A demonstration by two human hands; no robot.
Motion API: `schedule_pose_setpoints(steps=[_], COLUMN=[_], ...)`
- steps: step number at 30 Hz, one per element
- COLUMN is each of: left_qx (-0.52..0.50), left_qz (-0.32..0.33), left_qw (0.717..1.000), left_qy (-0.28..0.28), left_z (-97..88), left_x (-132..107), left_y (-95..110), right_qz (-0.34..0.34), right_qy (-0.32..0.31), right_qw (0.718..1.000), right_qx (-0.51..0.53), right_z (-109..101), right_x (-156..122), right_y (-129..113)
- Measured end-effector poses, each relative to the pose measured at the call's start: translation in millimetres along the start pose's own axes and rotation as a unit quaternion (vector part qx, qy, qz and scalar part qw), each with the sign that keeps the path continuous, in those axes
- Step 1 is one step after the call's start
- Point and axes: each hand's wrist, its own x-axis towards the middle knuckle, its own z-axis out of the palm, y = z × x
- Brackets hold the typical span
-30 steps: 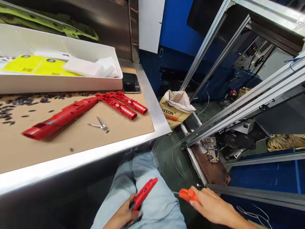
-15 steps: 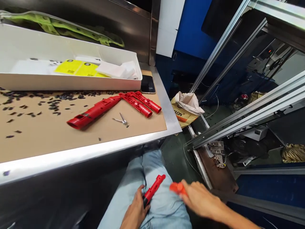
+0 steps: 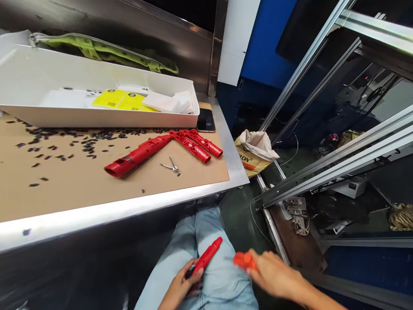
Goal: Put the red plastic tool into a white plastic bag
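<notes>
My left hand [image 3: 182, 285] rests on my lap, its fingers closed round the lower end of a long red plastic part [image 3: 208, 255] that points up and right. My right hand [image 3: 274, 274] is closed on an orange tool handle [image 3: 242, 260], a short way right of the red part's tip. On the cardboard-covered table lie a long red housing [image 3: 137, 156], two joined red half-shells [image 3: 196, 145] and small metal nippers [image 3: 172, 167].
A white tray [image 3: 97, 117] with yellow cards and white sheets stands at the table's back. A phone [image 3: 205, 120] lies beside it. Black plastic bits litter the cardboard. Right of the steel table edge [image 3: 129, 207] are aluminium rails [image 3: 335, 159] and a paper sack [image 3: 254, 148].
The view swung left and up, so the table slid right in the picture. My right hand with the orange handle moved left toward the red part. My left hand kept its hold.
</notes>
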Motion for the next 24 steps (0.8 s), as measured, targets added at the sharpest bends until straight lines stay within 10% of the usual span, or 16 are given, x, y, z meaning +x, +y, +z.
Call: schedule_pose_setpoints(steps=[14,24], left_qx=[-0.319,-0.243], left_qz=[-0.255,-0.200], left_qw=[0.898,0.942], left_qy=[-0.161,-0.118], left_z=[-38.8,-28.2], left_x=[1.4,-5.2], left_y=[42.6,31.1], right_qz=[-0.029,-0.010], right_qy=[-0.023,-0.005], right_qw=[0.999,1.000], right_qx=[0.002,-0.010], right_z=[15.6,10.8], right_x=[27.2,28.4], right_y=[-30.4,-37.7])
